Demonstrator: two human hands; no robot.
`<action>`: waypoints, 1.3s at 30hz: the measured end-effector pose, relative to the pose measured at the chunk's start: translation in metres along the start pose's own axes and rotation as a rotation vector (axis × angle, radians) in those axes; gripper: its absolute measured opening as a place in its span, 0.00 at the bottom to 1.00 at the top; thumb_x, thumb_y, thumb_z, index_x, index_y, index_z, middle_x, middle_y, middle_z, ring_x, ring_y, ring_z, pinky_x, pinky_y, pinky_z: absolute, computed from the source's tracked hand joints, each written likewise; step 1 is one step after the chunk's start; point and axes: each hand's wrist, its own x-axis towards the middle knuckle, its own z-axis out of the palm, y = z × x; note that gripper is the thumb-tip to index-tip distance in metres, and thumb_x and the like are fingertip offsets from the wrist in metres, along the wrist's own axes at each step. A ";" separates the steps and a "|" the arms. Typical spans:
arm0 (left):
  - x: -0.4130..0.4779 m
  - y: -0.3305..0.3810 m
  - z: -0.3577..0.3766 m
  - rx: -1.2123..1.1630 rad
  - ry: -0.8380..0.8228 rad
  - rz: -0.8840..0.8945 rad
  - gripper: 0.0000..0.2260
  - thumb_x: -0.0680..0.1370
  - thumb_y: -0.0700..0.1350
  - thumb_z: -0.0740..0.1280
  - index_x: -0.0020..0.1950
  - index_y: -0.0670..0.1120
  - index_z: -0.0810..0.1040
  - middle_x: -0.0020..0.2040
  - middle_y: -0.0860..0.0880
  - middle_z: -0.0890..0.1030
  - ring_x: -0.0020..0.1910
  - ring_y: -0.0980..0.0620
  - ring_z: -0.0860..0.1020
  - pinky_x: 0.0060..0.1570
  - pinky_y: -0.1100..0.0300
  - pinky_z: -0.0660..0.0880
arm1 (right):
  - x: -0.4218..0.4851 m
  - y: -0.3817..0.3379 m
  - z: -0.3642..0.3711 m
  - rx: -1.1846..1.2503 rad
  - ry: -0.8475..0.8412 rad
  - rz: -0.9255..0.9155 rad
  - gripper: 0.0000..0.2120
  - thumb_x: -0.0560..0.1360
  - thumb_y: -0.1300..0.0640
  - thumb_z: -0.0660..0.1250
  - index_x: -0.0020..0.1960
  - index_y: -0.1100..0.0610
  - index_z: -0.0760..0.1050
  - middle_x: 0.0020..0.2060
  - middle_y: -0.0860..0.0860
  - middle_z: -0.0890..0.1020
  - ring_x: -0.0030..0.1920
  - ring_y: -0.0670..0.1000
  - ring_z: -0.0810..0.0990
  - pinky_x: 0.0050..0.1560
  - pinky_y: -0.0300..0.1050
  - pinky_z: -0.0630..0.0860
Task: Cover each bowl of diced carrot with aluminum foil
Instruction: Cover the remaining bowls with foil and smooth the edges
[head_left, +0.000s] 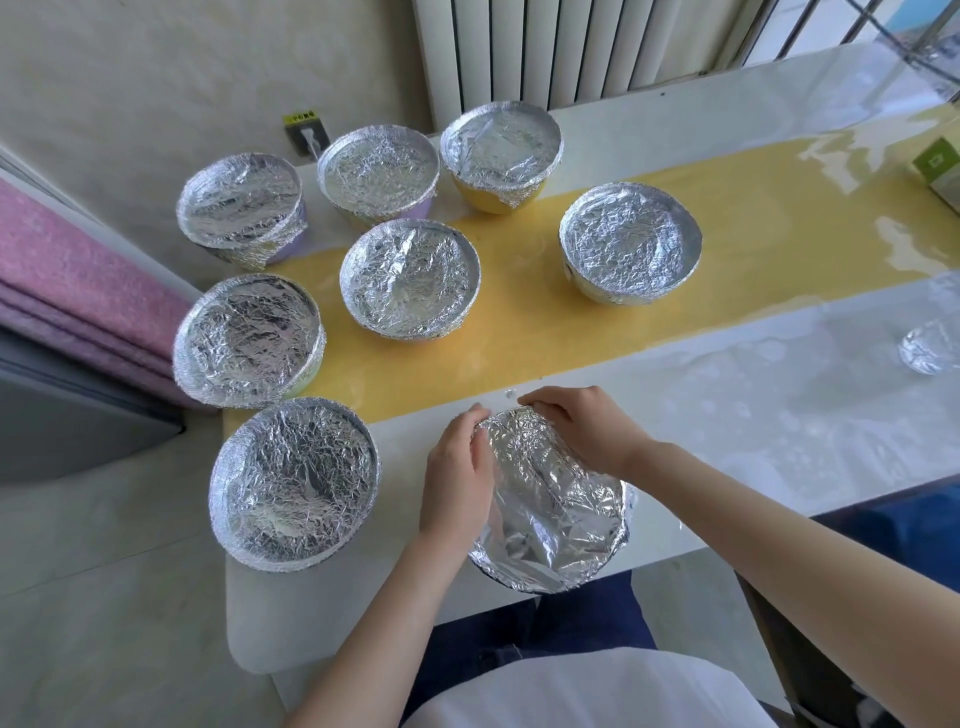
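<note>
A foil-covered bowl (550, 514) stands at the table's near edge, its foil loose and creased. My left hand (457, 473) presses the foil against the bowl's left rim. On the far rim lies my right hand (576, 431), fingers curled over the foil. Several other bowls stand wrapped in foil: one at the near left (293, 483), one behind it (247, 340), one in the middle (410, 278), one to the right (631, 244), and more at the back, among them a yellow one (501, 153). No carrot shows.
The white table (727, 405) has a yellow runner (571, 322) and a glossy clear cover. A crumpled foil piece (930, 345) lies at the right edge; a green-and-white box (940, 171) sits at the far right. A radiator is behind, pink fabric at left.
</note>
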 end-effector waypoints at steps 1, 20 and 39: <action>0.002 0.000 0.002 -0.001 0.008 0.004 0.11 0.80 0.39 0.59 0.61 0.44 0.76 0.52 0.44 0.82 0.49 0.45 0.79 0.48 0.64 0.71 | 0.001 0.001 0.001 0.006 -0.002 -0.002 0.13 0.80 0.59 0.59 0.60 0.56 0.78 0.54 0.51 0.83 0.55 0.52 0.80 0.49 0.34 0.67; 0.008 0.004 0.007 -0.030 0.135 -0.035 0.04 0.78 0.35 0.63 0.52 0.40 0.75 0.46 0.45 0.84 0.46 0.46 0.80 0.37 0.71 0.66 | 0.022 -0.035 -0.001 -0.583 -0.202 -0.111 0.10 0.74 0.63 0.58 0.49 0.57 0.77 0.40 0.57 0.80 0.41 0.59 0.78 0.35 0.43 0.66; -0.002 0.009 0.002 0.137 0.101 -0.056 0.07 0.81 0.39 0.57 0.53 0.42 0.75 0.39 0.45 0.79 0.39 0.43 0.76 0.35 0.56 0.64 | 0.024 -0.016 -0.003 -0.201 -0.256 -0.054 0.15 0.82 0.58 0.52 0.60 0.59 0.75 0.51 0.56 0.82 0.52 0.57 0.78 0.53 0.52 0.73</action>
